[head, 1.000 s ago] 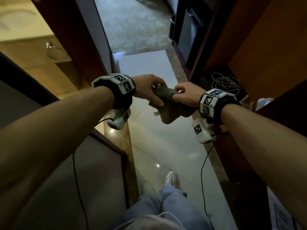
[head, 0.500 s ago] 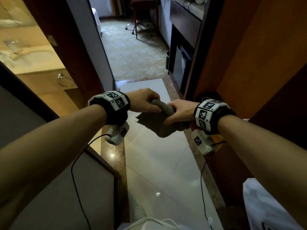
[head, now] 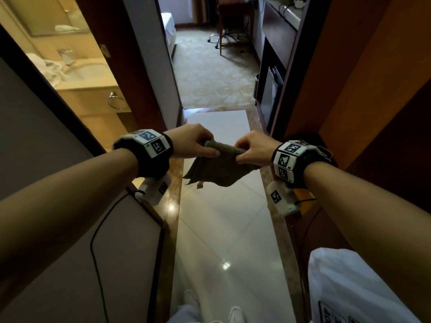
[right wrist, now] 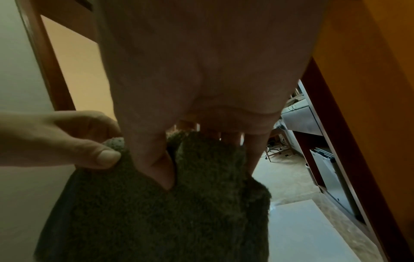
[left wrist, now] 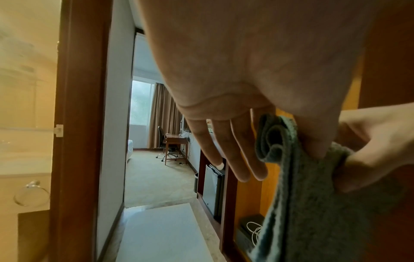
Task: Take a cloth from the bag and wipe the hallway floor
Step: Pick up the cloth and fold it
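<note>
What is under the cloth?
Under the cloth, held up by the left hand and right hand, lies shiny pale floor. The tiles directly behind it are hidden.

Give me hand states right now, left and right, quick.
Left hand: closed, pinching the top edge of the cloth.
Right hand: closed, gripping the same cloth edge; the cloth hangs between both hands above the floor.

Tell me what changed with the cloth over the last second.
The hands moved apart, pulling the bunched green cloth out so it hangs more open. Left hand and right hand each still pinch its top edge, held above the tiled floor.
</note>
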`<state>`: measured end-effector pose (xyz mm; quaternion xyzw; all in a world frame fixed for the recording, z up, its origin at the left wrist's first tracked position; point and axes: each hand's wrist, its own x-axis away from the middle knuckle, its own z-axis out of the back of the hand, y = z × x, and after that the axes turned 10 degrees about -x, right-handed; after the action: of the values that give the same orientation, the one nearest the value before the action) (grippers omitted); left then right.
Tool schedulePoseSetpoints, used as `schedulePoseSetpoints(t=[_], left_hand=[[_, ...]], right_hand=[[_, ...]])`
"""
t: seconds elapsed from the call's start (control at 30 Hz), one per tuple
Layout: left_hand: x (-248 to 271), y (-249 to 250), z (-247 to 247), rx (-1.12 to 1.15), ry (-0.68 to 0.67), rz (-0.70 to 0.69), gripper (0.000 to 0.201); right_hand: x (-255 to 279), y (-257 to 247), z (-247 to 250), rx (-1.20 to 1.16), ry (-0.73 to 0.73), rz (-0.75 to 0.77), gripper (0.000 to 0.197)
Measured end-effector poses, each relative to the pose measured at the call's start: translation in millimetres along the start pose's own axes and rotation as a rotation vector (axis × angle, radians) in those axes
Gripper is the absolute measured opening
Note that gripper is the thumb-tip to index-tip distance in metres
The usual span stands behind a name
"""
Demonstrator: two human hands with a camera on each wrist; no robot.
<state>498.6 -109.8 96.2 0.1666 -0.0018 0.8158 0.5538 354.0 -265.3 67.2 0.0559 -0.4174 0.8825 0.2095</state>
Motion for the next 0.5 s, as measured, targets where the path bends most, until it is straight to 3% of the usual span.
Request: schedulePoseSetpoints(t=[0.13, 0.3, 0.5], left_hand=[[17.4, 7.9, -11.5, -0.047, -0.026, 0.02, 0.037], [36.3, 15.5, -24.4, 0.023, -0.067, -0.031, 0.033], [64.8, 21.8, -54.1, 0.196, -0.135, -0.147, 0.041]], right_hand=[[14.7, -5.2, -7.3, 0.029, -0.045, -0.023, 0.035], [40.9, -11.0, -19.3, 0.068, -0.055, -0.073, 0.015], [83.2, -26.4, -42.8, -0.005, -0.012, -0.157, 0.008]])
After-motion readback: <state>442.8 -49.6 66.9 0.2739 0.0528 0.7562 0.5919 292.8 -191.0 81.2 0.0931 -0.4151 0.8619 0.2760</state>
